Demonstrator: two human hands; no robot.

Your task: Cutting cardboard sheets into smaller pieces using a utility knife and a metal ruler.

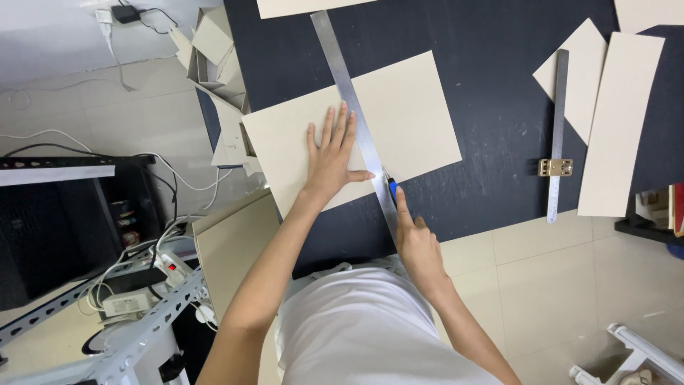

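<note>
Nearest the body, the right hand (417, 239) grips a blue utility knife (392, 190), forefinger stretched along it, its tip against the long steel ruler (354, 107). Beyond, the left hand (332, 160) lies flat with fingers spread, pinning ruler and beige cardboard sheet (406, 117) to the dark surface (484, 64). Farther right lie a second ruler (557, 135) and 2 cardboard pieces (618, 121).

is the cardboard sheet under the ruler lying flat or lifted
Flat. The cardboard sheet lies spread on the dark table, pinned by the left hand and the steel ruler; no edge looks raised.
</note>
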